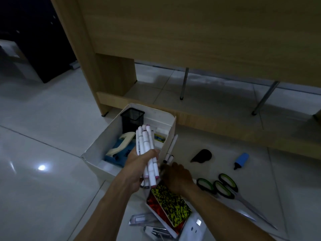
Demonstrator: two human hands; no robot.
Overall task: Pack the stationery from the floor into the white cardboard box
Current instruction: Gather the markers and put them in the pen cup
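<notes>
The white cardboard box (111, 134) stands open on the floor, holding a black mesh pen cup (132, 119) and a blue and cream hole punch (119, 150). My left hand (139, 164) grips a bundle of white markers (147, 150) over the box's near right corner. My right hand (177, 176) reaches down to more white markers (171, 150) lying against the box's right wall; its fingers are hidden. On the floor to the right lie a black object (202, 156), a blue highlighter (241, 160) and green-handled scissors (225, 188).
A box of yellow-black and red items (169, 206) sits under my forearms, with clear plastic pieces (140, 220), a stapler-like tool (156, 232) and a white device (192, 228) near the bottom edge. A wooden desk (191, 40) with metal legs stands behind.
</notes>
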